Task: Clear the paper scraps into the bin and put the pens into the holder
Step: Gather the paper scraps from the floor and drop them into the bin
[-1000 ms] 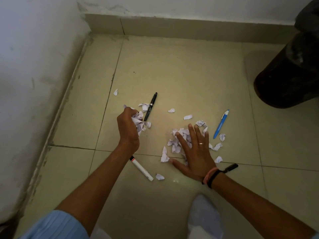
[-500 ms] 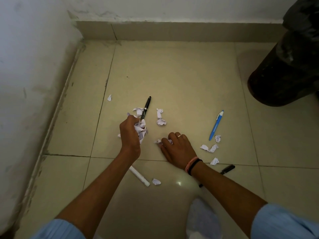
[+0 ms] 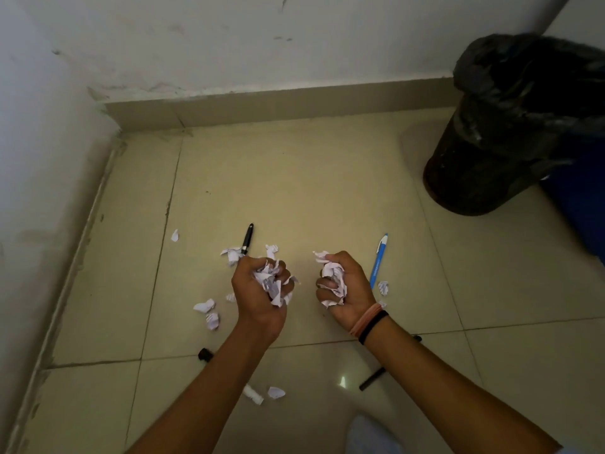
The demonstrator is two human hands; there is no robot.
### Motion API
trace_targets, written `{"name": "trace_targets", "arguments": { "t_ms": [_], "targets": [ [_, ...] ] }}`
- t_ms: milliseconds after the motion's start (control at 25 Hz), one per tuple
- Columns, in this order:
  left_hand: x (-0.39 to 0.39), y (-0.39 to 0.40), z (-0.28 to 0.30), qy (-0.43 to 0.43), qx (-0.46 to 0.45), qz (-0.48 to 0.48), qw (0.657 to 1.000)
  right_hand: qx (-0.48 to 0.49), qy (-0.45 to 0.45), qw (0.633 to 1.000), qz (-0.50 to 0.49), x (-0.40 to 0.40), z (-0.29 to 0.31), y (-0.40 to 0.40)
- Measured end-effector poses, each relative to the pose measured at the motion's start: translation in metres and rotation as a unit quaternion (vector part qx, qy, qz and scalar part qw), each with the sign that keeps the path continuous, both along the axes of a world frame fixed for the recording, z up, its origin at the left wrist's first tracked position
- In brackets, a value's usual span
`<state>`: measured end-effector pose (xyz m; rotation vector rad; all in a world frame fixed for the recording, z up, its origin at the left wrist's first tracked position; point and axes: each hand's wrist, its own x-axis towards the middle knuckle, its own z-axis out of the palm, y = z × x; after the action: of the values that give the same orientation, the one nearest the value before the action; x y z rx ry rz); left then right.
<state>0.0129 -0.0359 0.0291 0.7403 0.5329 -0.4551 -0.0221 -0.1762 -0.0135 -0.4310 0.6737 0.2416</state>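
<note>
My left hand [image 3: 258, 296] is raised above the tiled floor, closed around a bunch of crumpled paper scraps [image 3: 271, 283]. My right hand [image 3: 347, 290] is beside it, closed on another wad of scraps [image 3: 332, 276]. Loose scraps [image 3: 204, 305] still lie on the floor left of my left hand and near the blue pen [image 3: 378, 260]. A black pen [image 3: 247, 239] lies beyond my left hand. A white marker [image 3: 252, 394] and a black pen [image 3: 371, 383] are partly hidden under my forearms. The black bin [image 3: 510, 126], lined with a bag, stands at the far right.
White walls close the space at the left and at the back, meeting in a corner. Something blue [image 3: 582, 204] stands right behind the bin. A pale shape, perhaps my knee [image 3: 373, 434], shows at the bottom edge. No pen holder is in view.
Both hands have lifted off the floor with paper scraps gripped in them. My right hand went from flat on the pile to closed around a wad. The view has tilted up, showing the whole bin.
</note>
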Motion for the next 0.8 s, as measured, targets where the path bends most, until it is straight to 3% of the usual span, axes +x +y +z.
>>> {"name": "trace_targets", "arguments": {
  "t_ms": [80, 200, 440, 600, 720, 800],
  "targets": [
    [0.001, -0.031, 0.008, 0.001, -0.043, -0.010, 0.999, 0.065, -0.071, 0.995, -0.022, 0.000, 0.015, -0.027],
    [0.008, -0.091, 0.037, -0.014, -0.088, -0.054, 0.995, 0.087, -0.185, 0.976, -0.073, 0.001, 0.059, -0.075],
    [0.043, -0.229, 0.130, -0.110, -0.149, -0.150, 0.971, -0.021, -0.295, 0.943, -0.154, 0.005, 0.171, -0.197],
    [0.077, -0.335, 0.206, -0.170, -0.133, -0.228, 0.950, -0.173, -0.257, 0.914, -0.261, 0.020, 0.248, -0.294],
    [0.097, -0.386, 0.231, -0.206, -0.009, -0.274, 0.940, -0.243, -0.160, 0.896, -0.335, 0.046, 0.255, -0.347],
    [0.112, -0.407, 0.222, -0.215, 0.092, -0.317, 0.919, -0.279, -0.094, 0.897, -0.330, 0.063, 0.239, -0.369]
  ]
}}
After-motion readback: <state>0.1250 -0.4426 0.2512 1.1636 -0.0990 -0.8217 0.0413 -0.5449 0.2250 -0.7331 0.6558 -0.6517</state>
